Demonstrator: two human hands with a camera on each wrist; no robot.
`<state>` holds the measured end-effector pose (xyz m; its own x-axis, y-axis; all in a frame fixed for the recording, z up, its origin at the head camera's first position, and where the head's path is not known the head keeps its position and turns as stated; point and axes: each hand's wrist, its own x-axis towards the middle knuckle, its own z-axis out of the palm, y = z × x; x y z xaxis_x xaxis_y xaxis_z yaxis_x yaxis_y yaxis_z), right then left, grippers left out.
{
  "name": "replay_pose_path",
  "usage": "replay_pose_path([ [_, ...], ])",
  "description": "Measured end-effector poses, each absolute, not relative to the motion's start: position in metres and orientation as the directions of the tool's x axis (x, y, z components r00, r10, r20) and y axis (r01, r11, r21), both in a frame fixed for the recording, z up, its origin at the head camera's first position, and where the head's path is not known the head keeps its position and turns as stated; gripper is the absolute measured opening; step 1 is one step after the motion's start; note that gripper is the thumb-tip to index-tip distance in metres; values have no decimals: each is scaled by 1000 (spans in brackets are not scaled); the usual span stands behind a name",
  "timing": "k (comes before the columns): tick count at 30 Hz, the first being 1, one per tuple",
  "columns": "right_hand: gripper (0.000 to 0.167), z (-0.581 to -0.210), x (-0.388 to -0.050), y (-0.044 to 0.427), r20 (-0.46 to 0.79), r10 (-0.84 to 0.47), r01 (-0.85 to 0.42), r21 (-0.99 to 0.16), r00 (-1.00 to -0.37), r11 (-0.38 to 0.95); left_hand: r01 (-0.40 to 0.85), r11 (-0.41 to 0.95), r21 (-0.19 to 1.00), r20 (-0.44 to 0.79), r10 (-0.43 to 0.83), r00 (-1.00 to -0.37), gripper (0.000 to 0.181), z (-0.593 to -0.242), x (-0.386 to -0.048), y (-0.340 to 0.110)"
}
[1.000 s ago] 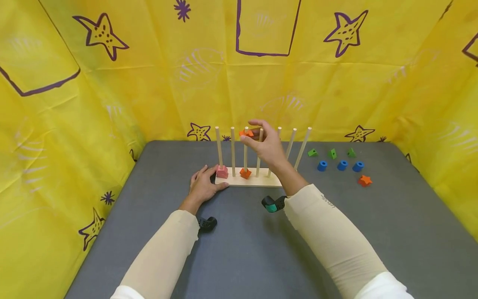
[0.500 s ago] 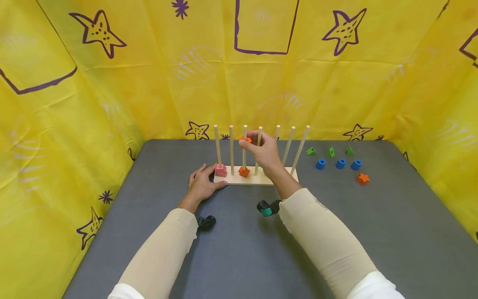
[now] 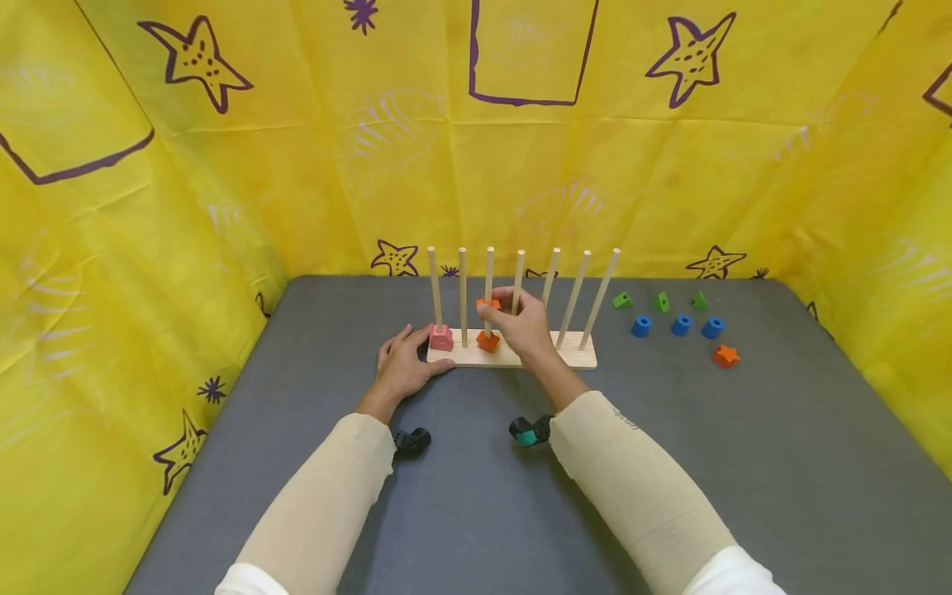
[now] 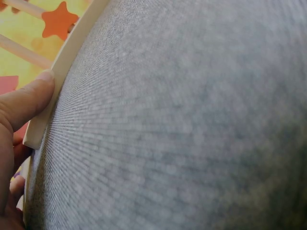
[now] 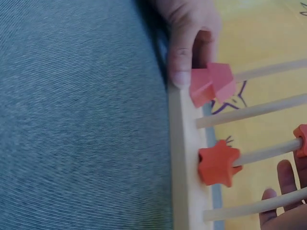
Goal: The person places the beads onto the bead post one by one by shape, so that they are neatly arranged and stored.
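Two hands are at work: the right hand (image 3: pixel 526 326) pinches an orange star (image 5: pixel 303 132) between thumb and fingers, and the left hand (image 3: pixel 404 368) grips the left end of the peg board (image 3: pixel 476 358), thumb against its front edge. The held star appears threaded around the third peg (image 3: pixel 489 268) from the left, partway up, right at the fingertips. Just below, on that peg, a lower star (image 5: pixel 218 165) sits at the base, the two apart. Beside the left hand, a pink piece (image 3: pixel 441 339) is seated on the first peg (image 3: pixel 435 289); whether it is one block or a stack, I cannot tell.

The work looks only partly done. Well to the right of both hands, toward the far right corner of the worktop (image 3: pixel 461 512), seven pieces lie off the pegs: one loose star (image 3: pixel 725 356), three blue cylinders (image 3: pixel 681 326) behind it, and three green prisms (image 3: pixel 662 302) nearest the far edge.
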<state>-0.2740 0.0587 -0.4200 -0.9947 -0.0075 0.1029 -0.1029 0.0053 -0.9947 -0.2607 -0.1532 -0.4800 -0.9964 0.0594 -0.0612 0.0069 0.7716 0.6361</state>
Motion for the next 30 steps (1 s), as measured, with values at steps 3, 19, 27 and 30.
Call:
replay_pose_path([
  [3,29,-425,-274,58,90,-6,-90,-996,-996,2,15,773,635,-54,64,-996,84,-480,-261,-154],
  [19,29,-451,-274,57,13,21,-11,-997,-1000,71,-2,776,631,-67,52,-996,85,-480,-262,-153],
  [27,30,-458,-274,57,1,18,1,-997,-1000,77,-13,778,628,-77,46,-996,85,-480,-261,-153],
  [30,30,-459,-274,57,5,15,-3,-997,-1000,74,-16,777,630,-78,42,-996,85,-480,-261,-153],
])
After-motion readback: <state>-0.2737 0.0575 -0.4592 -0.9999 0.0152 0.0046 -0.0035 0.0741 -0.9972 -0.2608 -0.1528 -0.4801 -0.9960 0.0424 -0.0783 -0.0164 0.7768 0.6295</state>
